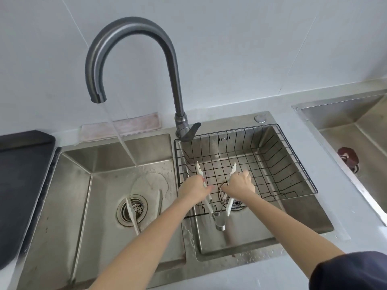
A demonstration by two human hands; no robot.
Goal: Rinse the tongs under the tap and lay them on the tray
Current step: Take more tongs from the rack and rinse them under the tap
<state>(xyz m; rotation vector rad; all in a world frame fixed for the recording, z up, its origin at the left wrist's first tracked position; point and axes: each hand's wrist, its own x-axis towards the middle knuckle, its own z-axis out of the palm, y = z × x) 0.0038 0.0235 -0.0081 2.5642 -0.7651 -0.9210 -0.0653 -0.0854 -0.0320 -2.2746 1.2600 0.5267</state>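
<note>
A pair of white-tipped metal tongs (217, 214) is held over the right sink basin, spread wide. My left hand (195, 186) grips its left arm and my right hand (240, 183) grips its right arm, with the serrated tips pointing away above the wire basket (293, 164). A second pair of white tongs (134, 214) lies in the left basin across the drain. The tap (134, 59) runs, and its stream falls into the left basin. A dark tray (23, 185) sits on the counter at the far left.
A pinkish cloth (134, 127) lies behind the left basin. The tap lever (189, 132) stands between the basins. Another steel sink (356, 143) with a dark red object (347, 159) is at the right. My dark sleeve (351, 271) shows at the bottom right.
</note>
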